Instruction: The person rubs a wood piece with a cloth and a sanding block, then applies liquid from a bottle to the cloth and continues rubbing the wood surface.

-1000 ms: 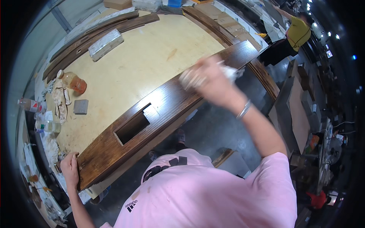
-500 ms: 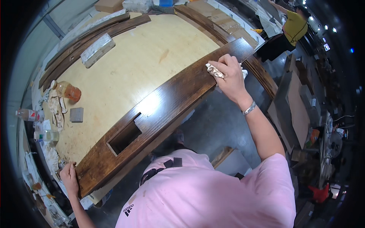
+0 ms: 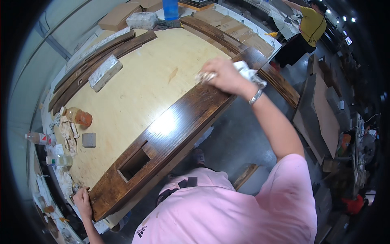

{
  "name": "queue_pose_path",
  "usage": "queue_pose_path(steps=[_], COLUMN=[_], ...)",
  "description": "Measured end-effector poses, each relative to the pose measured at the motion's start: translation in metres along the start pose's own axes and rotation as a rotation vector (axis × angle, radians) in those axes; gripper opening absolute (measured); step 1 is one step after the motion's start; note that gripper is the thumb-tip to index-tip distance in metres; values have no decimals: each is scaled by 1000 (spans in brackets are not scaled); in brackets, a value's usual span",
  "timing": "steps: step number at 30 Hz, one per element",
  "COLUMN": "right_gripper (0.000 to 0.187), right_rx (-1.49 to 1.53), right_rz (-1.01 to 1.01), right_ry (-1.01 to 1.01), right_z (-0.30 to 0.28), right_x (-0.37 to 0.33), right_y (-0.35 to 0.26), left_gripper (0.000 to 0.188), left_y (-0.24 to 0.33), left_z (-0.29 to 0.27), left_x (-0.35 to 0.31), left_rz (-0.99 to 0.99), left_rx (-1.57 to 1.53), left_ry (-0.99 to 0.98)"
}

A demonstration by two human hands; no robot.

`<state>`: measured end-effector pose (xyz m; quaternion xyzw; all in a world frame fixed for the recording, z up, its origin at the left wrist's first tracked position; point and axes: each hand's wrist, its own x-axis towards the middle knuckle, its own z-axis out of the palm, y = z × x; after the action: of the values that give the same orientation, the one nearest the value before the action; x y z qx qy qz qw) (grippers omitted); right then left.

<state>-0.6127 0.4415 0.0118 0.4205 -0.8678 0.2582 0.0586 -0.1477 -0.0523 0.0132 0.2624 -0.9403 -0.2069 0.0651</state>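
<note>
Both hands are on the dark stained board (image 3: 170,130) that lies along the table's (image 3: 134,89) near edge. Right hand (image 3: 222,75), arm stretched far forward, is closed around a white rag (image 3: 248,73) pressed on the board's far end. Left hand (image 3: 82,200) curls over the board's near-left corner, fingers gripping its edge.
</note>
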Motion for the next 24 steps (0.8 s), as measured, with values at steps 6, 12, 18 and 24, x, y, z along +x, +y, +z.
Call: queue_pose_path(steps=[6, 12, 18, 24], right_gripper=[26, 24, 35, 41], right_rx=[-212, 199, 1419, 1677], right_rz=[475, 497, 160, 102], right_ry=[-14, 0, -149, -631], right_z=[-82, -115, -46, 30], right_x=[-2, 65, 152, 176], right_y=[165, 124, -56, -213], left_gripper=[31, 26, 22, 31], left_y=[10, 14, 133, 259], left_z=[7, -2, 31, 58], left_x=[9, 6, 31, 81], left_rz=[30, -42, -97, 175], left_rx=[8, 67, -531, -747], left_ry=[50, 45, 193, 245])
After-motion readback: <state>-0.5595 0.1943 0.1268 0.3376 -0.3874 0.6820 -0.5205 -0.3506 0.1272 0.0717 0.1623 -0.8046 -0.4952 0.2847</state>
